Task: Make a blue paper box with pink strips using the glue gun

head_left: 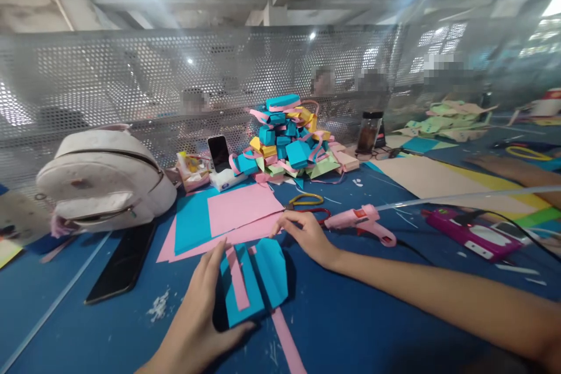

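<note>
My left hand [199, 298] lies around the left side of a folded blue paper piece [272, 272], fingers along its far left corner and thumb at its near edge. A pink paper strip [239, 283] runs along the top of that piece. Another pink strip [288, 342] reaches from its near edge toward me. My right hand [307, 236] is just beyond the piece's far right edge, beside stacked pink sheets [249, 207]. Its fingers are bent and closed together; what is between the fingertips, if anything, is hidden.
A pink glue gun [362, 222] and scissors [307, 201] lie past my right hand. Behind stands a pile of folded paper pieces [284, 140]. At left are a white backpack [109, 181] and a black phone [123, 263]; at right, a purple device [468, 234] and another person's arm [512, 169].
</note>
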The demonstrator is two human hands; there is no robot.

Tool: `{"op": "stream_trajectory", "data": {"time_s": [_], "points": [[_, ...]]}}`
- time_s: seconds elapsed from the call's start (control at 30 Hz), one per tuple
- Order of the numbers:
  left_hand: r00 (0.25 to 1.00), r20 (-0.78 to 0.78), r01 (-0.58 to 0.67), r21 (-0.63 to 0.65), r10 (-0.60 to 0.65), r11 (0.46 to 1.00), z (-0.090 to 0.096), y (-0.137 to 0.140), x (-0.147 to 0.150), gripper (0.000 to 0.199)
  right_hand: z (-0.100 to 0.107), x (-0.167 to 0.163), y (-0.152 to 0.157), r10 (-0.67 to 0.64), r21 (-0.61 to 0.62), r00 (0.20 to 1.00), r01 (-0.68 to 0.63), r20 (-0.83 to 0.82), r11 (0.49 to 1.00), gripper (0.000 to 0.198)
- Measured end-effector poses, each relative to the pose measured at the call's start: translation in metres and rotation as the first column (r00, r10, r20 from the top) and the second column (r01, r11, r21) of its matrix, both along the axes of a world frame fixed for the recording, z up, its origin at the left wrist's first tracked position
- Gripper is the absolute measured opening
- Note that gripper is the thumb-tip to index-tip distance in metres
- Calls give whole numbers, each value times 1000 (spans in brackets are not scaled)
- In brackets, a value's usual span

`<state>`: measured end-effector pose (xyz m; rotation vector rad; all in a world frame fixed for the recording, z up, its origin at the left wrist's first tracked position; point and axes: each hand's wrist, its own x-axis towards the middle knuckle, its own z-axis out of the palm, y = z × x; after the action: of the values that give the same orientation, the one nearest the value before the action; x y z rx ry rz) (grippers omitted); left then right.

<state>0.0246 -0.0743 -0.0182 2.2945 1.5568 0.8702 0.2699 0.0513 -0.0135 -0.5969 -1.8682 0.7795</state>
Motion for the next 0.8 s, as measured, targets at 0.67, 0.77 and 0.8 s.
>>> {"op": "stream_trajectory", "data": {"time_s": [0.67, 0.77, 0.8], "points": [[1000, -2, 20, 97, -20, 995, 9, -1, 3, 103, 20, 42, -124, -172, 653, 723, -462, 669, 600, 21], [999, 21, 21, 89, -23, 996, 10, -2, 3, 105, 18, 38, -125, -222, 684, 716, -456, 662, 569, 23], [999, 24, 21, 92, -24, 995, 10, -2, 3, 105, 18, 37, -125, -237, 695, 716, -452, 656, 559, 23]]}}
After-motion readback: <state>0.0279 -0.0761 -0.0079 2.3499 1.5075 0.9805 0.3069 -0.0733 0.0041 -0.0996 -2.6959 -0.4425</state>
